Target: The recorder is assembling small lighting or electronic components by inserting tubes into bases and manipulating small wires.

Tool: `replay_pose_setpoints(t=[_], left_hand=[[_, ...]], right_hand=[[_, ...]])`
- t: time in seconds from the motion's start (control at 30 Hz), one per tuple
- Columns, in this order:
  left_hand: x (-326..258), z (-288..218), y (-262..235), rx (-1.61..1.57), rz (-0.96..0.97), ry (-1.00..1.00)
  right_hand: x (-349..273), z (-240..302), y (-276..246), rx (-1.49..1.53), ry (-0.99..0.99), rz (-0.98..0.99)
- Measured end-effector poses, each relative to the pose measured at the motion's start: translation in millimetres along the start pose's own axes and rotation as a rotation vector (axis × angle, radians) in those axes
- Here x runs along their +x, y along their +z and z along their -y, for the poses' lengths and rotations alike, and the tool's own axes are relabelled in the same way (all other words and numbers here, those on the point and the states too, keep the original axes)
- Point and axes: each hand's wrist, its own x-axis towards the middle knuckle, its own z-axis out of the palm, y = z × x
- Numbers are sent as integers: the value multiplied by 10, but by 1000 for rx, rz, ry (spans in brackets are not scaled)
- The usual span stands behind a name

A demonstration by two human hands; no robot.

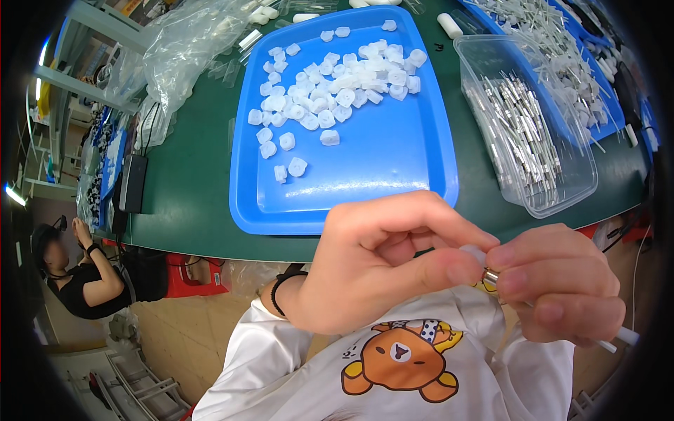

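My left hand is closed in a pinch, thumb and forefinger on a small translucent white plastic cap, mostly hidden by the fingers. My right hand meets it fingertip to fingertip, closed around a thin tube with a shiny metal end. That metal end touches or sits just beside the cap; I cannot tell whether it is inside. White tube ends stick out below the right hand's fingers. Beyond the hands lies a blue tray, holding a pile of similar translucent white caps.
A clear plastic box with many metal-ended tubes stands at the right, beside a blue bin of thin clear parts. Plastic bags lie at the far left on the green table. Another person sits at the left.
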Motion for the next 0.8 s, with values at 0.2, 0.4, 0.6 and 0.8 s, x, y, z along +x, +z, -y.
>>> replay_pose_setpoints(t=[0.2,0.4,0.6,0.8], left_hand=[[-3,-22,31,29,29,29],[15,24,-40,60,43,45],[0,-22,-33,83,77,72],[-14,-61,13,236,87,267]], right_hand=[[-1,15,-6,-16,-2,-22],[67,-40,-39,-38,12,66],[28,40,64,303,484,-290],[106,130,82,589,935,-518]])
